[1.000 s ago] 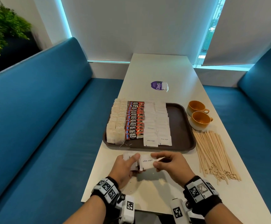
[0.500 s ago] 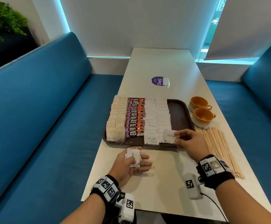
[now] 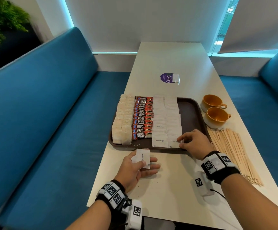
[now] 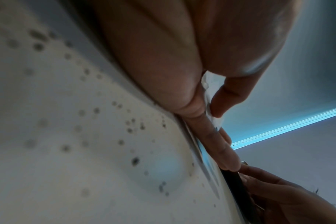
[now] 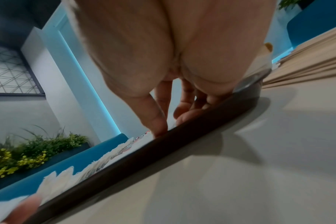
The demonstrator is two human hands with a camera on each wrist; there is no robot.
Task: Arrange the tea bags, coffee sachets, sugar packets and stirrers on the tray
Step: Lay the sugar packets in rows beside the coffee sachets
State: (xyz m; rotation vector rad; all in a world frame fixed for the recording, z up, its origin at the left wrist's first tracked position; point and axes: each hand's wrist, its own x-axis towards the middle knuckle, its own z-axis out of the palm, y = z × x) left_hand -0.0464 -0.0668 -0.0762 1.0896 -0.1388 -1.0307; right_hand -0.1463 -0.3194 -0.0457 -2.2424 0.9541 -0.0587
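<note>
The right hand [image 3: 193, 142] has moved from the front of the tabletop [image 3: 171, 188], where a second ago it met the left hand over a packet, to the near edge of the tray [image 3: 192, 113]. It now rests on the front sugar packet [image 3: 174, 141] of the right-hand white column, thumb and fingertips on the packet's right edge; whether it still pinches the packet or only presses it flat cannot be told from any view. The right wrist view shows the fingers [image 5: 157, 121] reaching down over the dark tray rim, nothing more.

The left hand [image 3: 139, 168] stays low on the tabletop just in front of the tray, thumb pinning a small stack of sugar packets [image 3: 142, 158] against loosely extended fingers. The left wrist view confirms white paper caught between thumb and fingers.

On the tray, from left: tea bags [image 3: 122, 120], coffee sachets [image 3: 143, 118], and two columns of sugar packets [image 3: 166, 118]. The right portion of the tray is bare.

Assessment: one more packet has been added to the second sugar column, and the left hand's supply is nearly spent. The stirrers [image 3: 231, 151] lie untouched on the tabletop to the right of the tray, beside two cups [image 3: 213, 108]. The bare strip is the likely place for them, and that step remains outstanding.
</note>
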